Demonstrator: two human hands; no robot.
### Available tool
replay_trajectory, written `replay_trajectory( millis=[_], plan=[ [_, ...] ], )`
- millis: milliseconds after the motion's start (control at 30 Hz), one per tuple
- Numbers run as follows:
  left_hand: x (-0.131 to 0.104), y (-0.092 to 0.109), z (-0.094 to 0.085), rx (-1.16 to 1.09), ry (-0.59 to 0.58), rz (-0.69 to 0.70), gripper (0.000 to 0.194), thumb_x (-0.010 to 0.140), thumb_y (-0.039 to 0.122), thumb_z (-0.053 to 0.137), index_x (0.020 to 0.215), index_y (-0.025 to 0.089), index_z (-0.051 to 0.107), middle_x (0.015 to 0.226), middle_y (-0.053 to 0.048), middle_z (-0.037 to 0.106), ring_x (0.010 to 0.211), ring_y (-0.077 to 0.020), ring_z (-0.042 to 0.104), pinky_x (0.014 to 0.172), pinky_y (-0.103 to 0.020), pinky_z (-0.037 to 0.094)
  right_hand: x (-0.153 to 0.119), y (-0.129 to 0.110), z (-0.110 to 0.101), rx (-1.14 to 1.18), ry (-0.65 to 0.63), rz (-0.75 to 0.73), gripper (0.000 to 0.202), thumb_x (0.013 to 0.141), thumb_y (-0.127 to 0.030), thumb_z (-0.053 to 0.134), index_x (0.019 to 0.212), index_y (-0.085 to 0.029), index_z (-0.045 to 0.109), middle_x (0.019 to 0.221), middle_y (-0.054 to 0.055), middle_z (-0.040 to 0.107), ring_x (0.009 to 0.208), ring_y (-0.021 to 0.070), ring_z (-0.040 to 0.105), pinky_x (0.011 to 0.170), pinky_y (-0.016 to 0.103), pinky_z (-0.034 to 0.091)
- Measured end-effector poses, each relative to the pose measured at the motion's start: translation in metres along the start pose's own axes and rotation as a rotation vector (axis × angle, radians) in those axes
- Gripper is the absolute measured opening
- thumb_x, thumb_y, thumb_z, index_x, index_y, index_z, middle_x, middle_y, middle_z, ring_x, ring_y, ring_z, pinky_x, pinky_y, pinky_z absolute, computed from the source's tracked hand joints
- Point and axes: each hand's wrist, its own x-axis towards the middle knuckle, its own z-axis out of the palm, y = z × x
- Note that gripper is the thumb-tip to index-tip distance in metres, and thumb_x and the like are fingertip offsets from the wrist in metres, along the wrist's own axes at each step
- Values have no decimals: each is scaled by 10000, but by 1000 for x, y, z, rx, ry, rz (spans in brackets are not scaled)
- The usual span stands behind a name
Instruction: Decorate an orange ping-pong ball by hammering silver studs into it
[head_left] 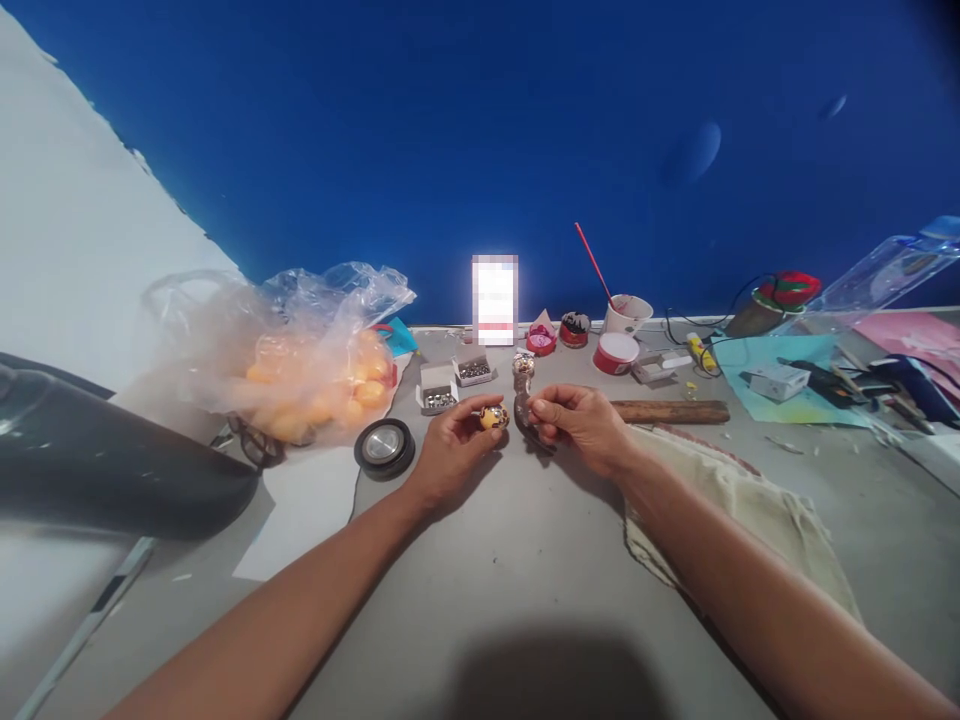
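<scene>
My left hand is closed around a small yellow ball with shiny and dark patches on it, gripped between thumb and fingers. Just right of it, my right hand is pinched shut; whatever lies between its fingertips is too small to make out. Against those fingertips is a crumpled, brownish-silver object, and I cannot tell whether the hand grips it. Behind my left hand are two small open boxes, one in front of the other, both with shiny metallic pieces inside.
At left, a clear plastic bag holds several orange-yellow balls. A round black tin sits beside my left hand. To the right lie a wooden stick and a pale cloth. A white cup stands near the blue wall.
</scene>
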Motion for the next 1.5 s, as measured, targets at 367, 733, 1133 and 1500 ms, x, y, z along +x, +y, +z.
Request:
replay_trajectory(
  millis=[367, 733, 1133, 1500],
  plan=[
    [-4, 1, 2, 285, 42, 202, 399, 776, 286, 817, 1164, 214, 761, 1204, -90, 683, 1003, -221, 660, 848, -329, 543, -6, 2, 6, -212, -67, -50, 278, 688, -406, 884, 806, -183, 767, 671, -18, 669, 538, 86, 514, 515, 235, 393],
    [-6, 1, 3, 364, 51, 258, 369, 832, 368, 818, 1156, 203, 757, 1071, -57, 714, 883, -181, 637, 766, -290, 500, -6, 2, 6, -249, -94, -38, 198, 725, -356, 837, 803, -181, 786, 605, -34, 631, 511, 81, 507, 504, 222, 400],
    [-8, 2, 4, 354, 38, 269, 328, 821, 347, 829, 1106, 204, 754, 1017, -42, 705, 858, -173, 641, 758, -282, 510, -7, -3, 8, -282, -90, 6, 188, 710, -327, 825, 785, -167, 762, 602, -28, 644, 500, 83, 516, 494, 226, 417],
    [-9, 2, 4, 362, 42, 254, 291, 792, 297, 846, 1040, 199, 729, 935, -14, 673, 774, -144, 601, 705, -266, 484, -8, -6, 12, -276, -94, 9, 231, 675, -368, 841, 746, -171, 743, 617, -18, 660, 488, 82, 500, 484, 234, 410]
  ],
)
